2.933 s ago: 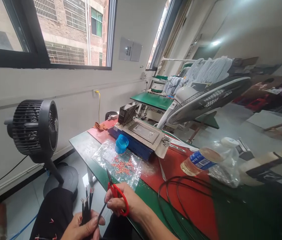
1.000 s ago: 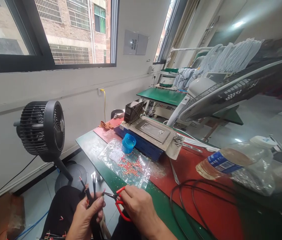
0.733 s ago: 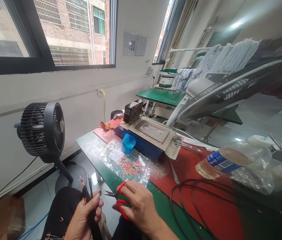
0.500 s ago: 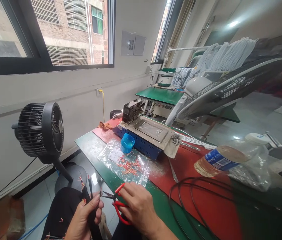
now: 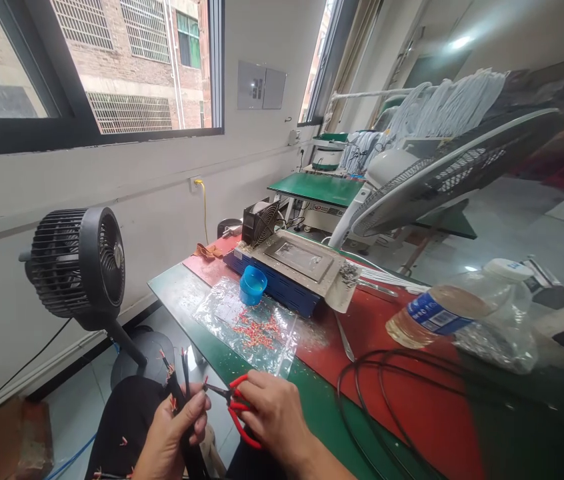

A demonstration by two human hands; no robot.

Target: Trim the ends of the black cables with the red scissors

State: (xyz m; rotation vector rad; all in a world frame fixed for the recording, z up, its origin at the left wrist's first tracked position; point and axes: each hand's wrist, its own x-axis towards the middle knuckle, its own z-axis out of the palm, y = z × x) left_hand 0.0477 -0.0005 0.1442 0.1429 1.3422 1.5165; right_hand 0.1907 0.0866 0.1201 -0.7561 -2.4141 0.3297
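My left hand (image 5: 175,430) is closed round a bundle of black cables (image 5: 185,373), some with stripped ends showing red and yellow wires. Between its thumb and forefinger one cable end sticks out to the right. In my right hand (image 5: 275,413) are red-handled scissors (image 5: 238,407), or similar small cutters; their dark blades lie nearly together at that cable end. Past my hands, small red and yellow wire pieces (image 5: 257,333) are scattered over a clear plastic bag (image 5: 282,357) on the table. A blue cup (image 5: 253,285) stands at the bag's far side.
Behind the cup sits a blue machine with a beige top plate (image 5: 302,257) and a small black fan. Coiled black cable (image 5: 377,373), tweezers (image 5: 345,340) and a large bottle (image 5: 437,317) are on the right. A black floor fan (image 5: 82,263) stands left.
The cutter blades have gone from spread apart to nearly together at the cable end. The view has shifted slightly; both hands stay close to where they were.
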